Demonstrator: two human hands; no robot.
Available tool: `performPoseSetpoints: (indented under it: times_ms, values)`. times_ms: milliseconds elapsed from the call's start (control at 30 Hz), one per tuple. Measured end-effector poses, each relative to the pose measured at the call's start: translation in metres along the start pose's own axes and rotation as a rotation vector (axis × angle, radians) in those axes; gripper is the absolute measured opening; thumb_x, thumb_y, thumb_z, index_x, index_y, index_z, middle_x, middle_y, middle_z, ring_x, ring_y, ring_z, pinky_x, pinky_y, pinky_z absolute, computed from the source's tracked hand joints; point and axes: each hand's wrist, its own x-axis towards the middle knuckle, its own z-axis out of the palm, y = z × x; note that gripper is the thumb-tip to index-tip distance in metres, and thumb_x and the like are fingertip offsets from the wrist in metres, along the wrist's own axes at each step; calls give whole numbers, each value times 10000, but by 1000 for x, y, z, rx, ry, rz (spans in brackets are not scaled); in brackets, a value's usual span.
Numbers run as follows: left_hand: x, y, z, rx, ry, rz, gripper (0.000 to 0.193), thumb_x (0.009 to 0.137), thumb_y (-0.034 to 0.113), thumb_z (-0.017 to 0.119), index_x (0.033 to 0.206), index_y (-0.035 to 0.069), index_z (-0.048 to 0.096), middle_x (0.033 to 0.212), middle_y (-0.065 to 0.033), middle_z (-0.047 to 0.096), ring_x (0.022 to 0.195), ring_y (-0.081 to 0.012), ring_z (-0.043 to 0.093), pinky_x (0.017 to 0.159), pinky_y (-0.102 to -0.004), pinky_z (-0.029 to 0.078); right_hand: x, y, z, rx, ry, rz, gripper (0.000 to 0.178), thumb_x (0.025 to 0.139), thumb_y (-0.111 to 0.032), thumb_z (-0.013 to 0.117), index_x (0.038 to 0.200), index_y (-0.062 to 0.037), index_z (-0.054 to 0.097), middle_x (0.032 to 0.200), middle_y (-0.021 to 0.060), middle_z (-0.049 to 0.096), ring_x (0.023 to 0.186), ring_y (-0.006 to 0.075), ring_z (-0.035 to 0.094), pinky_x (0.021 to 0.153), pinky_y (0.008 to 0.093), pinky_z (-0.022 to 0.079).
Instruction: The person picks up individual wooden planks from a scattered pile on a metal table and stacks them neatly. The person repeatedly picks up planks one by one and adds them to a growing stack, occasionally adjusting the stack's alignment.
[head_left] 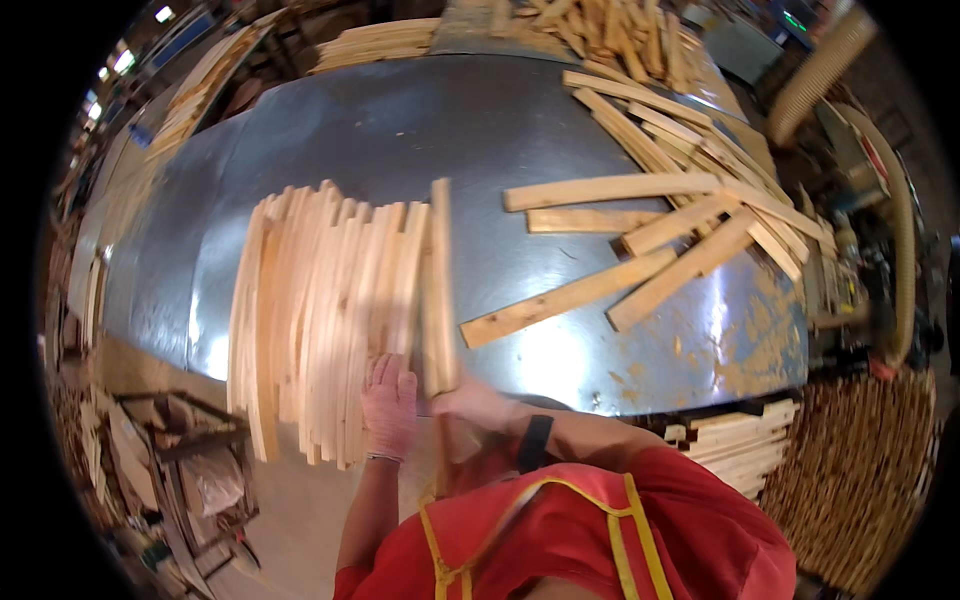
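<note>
My R hand grips a wood strip by its near end, just off the row's 3 o'clock side, prob for control; L hand's at row's 6 o'clock end, prob bracing, can't tell if clenched

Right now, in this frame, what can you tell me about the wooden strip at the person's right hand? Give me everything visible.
The wooden strip is long, narrow and pale tan, with lighter and darker bands running lengthwise. It looks like bare wood. The right hand grips it near its lower end; its far end points away over the metal table. It lies just right of the row of strips, roughly parallel; blur hides finer detail and whether they touch.
</note>
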Motion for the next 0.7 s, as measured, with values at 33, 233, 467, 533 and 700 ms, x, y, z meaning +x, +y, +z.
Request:
performPoseSetpoints:
  times_ms: [33,233,467,533,700]
  values:
    - [3,-3,2,34,-30,30,536,950,283,702,1414,40,590,1487,-197,579,1426,-421,500,1195,-555,383,3,-21,13,-205,-63,-63,549,821,-306,846,1231,37,720,1171,233,744,1069,306,723,923,412,578]
    - [16,15,20,438,-70,68,707,844,265,741,1487,93,503,1552,-183,480,1493,-414,409,1228,-581,329,-62,-83,-105,-521,-38,-206,591,834,-406,701,1297,-38,700,1174,237,758,1075,399,728,958,465,559]
    - [33,84,34,613,-71,191,770,824,343,794,1500,83,533,1573,-182,465,1509,-418,397,1245,-560,338,-172,-39,-416,-1362,1131,37,627,936,-166,643,1551,-123,530,1383,160,671,1360,379,590,1162,465,467]
    - [42,107,53,426,-142,392,776,826,381,804,1495,81,550,1566,-185,477,1513,-425,394,1259,-558,322,-170,-31,-467,-1585,1081,103,610,937,-193,646,1537,-143,547,1376,145,680,1370,366,578,1135,465,469]
    - [98,182,105,275,-276,373,768,805,417,837,1461,100,594,1394,-132,606,1351,-361,550,1123,-531,426,-121,-87,-518,-1620,633,255,463,890,-327,731,1315,-146,736,1260,115,747,1339,331,607,1099,428,458]
